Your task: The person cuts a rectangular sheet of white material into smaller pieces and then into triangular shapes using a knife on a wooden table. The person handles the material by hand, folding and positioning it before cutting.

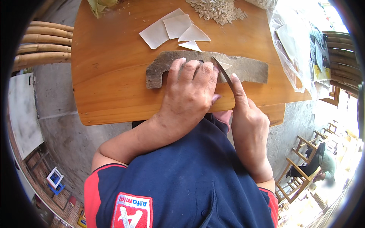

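A worn grey-brown wooden board (251,72) lies along the near edge of the wooden table (106,76). My left hand (190,91) rests over it with fingers curled and pressed together; what lies beneath them is mostly hidden. My right hand (249,127) grips a knife (221,70), forefinger along it, with the blade slanting across the board beside my left fingertips. A pale triangular piece (225,65) shows just right of the blade. Beyond the board lie overlapping pale square and triangular sheets (154,34) and a separate small triangle (190,45).
A pile of small pale pieces (216,9) sits at the far side. A clear plastic bag (289,49) covers the table's right end. Bamboo chair backs (45,47) flank the table. Another person (325,163) bends among wooden frames (294,186) at lower right.
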Available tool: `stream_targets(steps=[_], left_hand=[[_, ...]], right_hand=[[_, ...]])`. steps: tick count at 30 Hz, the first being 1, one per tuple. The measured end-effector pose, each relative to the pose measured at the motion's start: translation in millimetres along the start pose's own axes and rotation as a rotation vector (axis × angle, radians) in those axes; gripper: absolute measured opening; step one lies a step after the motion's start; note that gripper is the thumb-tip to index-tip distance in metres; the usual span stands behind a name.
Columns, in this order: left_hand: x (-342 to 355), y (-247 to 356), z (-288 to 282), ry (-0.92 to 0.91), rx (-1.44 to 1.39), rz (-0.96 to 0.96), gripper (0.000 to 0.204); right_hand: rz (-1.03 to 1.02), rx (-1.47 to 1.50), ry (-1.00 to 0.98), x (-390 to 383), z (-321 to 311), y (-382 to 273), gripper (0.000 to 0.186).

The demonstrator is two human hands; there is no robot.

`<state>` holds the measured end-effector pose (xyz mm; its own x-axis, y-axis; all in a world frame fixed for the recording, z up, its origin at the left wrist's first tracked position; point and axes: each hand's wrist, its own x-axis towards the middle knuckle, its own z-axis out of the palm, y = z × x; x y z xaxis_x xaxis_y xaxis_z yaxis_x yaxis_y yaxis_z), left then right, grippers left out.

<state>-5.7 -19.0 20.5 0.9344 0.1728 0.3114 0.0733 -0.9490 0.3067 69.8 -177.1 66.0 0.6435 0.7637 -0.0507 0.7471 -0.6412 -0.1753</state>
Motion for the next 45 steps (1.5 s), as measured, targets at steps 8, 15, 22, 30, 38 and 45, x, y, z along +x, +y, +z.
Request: stream_targets(steps=[8, 15, 22, 30, 38, 45], left_hand=[[-0.7, 2.0, -2.0, -0.024, 0.008, -0.022, 0.063], [1.8, -4.4, -3.0, -0.015, -0.119, -0.033, 0.063], [11.5, -7.2, -1.4, 0.023, -0.153, -0.026, 0.06], [9.9, -7.0, -0.4, -0.001, -0.122, 0.001, 0.055], [8.9, -8.0, -0.1, -0.012, -0.102, 0.017, 0.055], [9.1, -7.4, -0.6, -0.018, -0.103, 0.018, 0.054]], right_hand=[[0.024, 0.033, -0.002, -11.1, -8.8, 4.0, 0.073], [0.166, 0.178, -0.027, -22.4, -19.6, 6.4, 0.053], [0.248, 0.305, 0.003, -20.1, -21.9, 5.2, 0.047], [0.132, 0.326, 0.027, -11.0, -7.2, -0.2, 0.061], [0.113, 0.323, 0.023, -7.7, -4.4, -5.9, 0.065], [0.17, 0.259, -0.016, -8.5, 0.5, -12.8, 0.072]])
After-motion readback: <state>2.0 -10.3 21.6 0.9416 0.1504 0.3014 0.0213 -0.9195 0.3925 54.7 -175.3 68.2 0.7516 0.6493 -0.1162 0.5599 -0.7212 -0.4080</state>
